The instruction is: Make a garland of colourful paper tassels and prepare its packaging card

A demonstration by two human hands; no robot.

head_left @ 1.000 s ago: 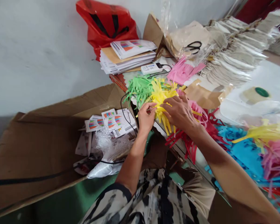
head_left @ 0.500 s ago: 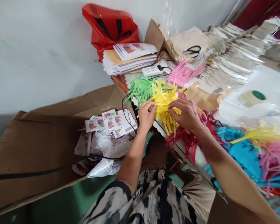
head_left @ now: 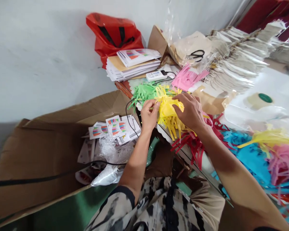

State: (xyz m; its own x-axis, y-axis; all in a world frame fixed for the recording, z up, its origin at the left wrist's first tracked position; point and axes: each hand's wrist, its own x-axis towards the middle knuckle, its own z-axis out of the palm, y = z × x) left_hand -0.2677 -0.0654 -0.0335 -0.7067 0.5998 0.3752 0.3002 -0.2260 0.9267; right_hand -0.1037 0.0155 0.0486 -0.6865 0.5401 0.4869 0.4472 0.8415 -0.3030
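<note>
Our right hand [head_left: 191, 109] moves forward, fingers parted over yellow fringed paper [head_left: 167, 107]; our left hand [head_left: 149, 114] pinches it, seemingly for steadiness.

A bundle of bright yellow paper [head_left: 168, 108] is cut into narrow strips at its far and near ends, with an uncut, creased band between them. The band is pinched at its left edge and partly covered at its right. The strips are loosely fanned and crumpled, the near ones being spread toward the tabletop's [head_left: 134, 84] front edge.
</note>
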